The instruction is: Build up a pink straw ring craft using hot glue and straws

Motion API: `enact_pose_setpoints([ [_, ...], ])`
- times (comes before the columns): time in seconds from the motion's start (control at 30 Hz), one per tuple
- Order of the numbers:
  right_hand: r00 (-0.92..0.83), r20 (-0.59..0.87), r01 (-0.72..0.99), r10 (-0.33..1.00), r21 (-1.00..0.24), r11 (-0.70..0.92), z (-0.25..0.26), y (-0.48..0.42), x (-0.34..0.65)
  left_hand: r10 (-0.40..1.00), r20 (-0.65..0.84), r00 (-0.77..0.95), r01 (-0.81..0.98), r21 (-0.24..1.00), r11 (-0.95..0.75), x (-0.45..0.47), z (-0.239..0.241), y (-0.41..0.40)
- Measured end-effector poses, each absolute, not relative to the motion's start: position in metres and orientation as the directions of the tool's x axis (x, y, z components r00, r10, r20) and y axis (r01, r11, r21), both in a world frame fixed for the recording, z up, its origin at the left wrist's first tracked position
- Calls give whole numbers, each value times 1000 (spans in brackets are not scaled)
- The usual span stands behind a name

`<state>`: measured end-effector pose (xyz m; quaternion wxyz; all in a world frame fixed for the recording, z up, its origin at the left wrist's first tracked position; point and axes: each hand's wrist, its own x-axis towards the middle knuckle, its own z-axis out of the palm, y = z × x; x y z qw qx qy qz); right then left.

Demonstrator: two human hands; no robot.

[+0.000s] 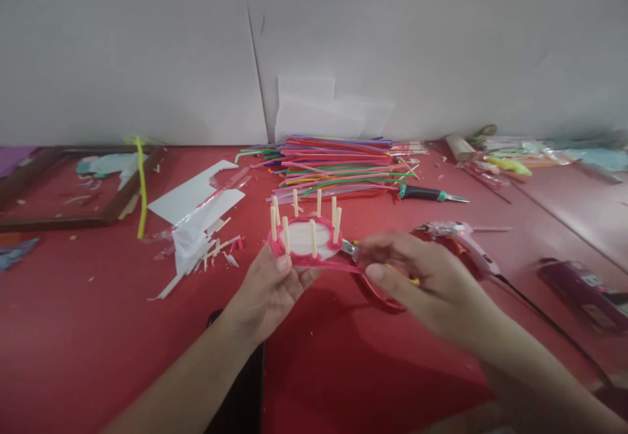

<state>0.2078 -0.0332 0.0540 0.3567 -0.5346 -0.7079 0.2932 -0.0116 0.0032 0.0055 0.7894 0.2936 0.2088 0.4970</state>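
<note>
My left hand [277, 283] grips the near left side of a small round base [314, 237], its thumb on the rim and its fingers underneath. Several short wooden sticks [314, 237] stand upright around the edge of the white disc. A pink pipe cleaner [338, 266] winds around the sticks, and its loose end runs off to the right. That end is pinched between the thumb and fingers of my right hand [417, 277]. Scissors [383, 296] with red and yellow handles lie partly hidden behind my right hand.
Bundled colourful pipe cleaners [338, 165] lie at the back, beside a craft knife [432, 194]. A glue gun [464, 241] with a cord and a dark red device [583, 290] are right. White card [196, 192], stick scraps [216, 251] and a wooden frame [103, 215] are left.
</note>
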Motion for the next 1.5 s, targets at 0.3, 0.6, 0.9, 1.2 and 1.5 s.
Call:
enact_pose_setpoints([
  [0.3,-211,281,466,936,-813,349,51,-30,192,926,9,378,-640,725,254,-6,8,3],
  [0.6,-199,268,384,943,-864,326,42,-32,196,895,33,445,-630,721,287,-5,11,1],
  [0.9,-202,260,318,944,-894,314,40,-32,198,877,15,480,-588,747,310,-6,12,0],
  [1.2,-167,289,320,943,-888,329,39,-31,196,842,58,536,-586,744,321,-7,7,-1],
  [1.5,-184,403,286,896,-851,441,36,-31,195,817,21,576,-558,741,374,-8,7,-1],
])
